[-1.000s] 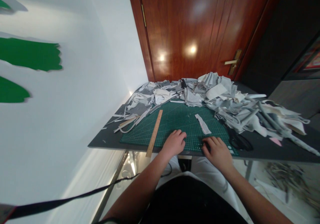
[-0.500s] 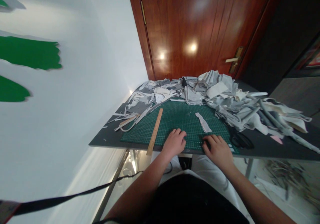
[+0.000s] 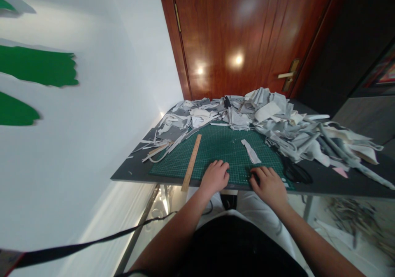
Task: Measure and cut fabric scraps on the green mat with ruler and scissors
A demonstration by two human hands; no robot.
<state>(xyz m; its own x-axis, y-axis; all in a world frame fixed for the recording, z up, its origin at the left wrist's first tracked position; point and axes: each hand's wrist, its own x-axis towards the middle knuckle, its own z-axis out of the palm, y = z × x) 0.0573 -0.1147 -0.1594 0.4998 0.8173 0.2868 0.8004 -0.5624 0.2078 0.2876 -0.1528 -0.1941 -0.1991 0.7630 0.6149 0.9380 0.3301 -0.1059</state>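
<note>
My left hand [image 3: 215, 177] rests palm down on the near edge of a green cutting mat [image 3: 222, 149], fingers loosely curled, holding nothing. My right hand [image 3: 270, 184] lies on the mat's near right part, fingers bent over the surface with nothing visible in them. A small grey fabric strip [image 3: 250, 151] lies on the mat just beyond my right hand. A wooden ruler [image 3: 191, 161] lies along the mat's left side, left of my left hand. Black scissors [image 3: 296, 173] sit to the right of my right hand.
A big heap of grey and white fabric scraps [image 3: 277, 120] covers the far and right parts of the dark table [image 3: 132, 172]. Loose strips [image 3: 157, 147] lie at the left. A wooden door [image 3: 240, 38] stands behind, a white wall at left.
</note>
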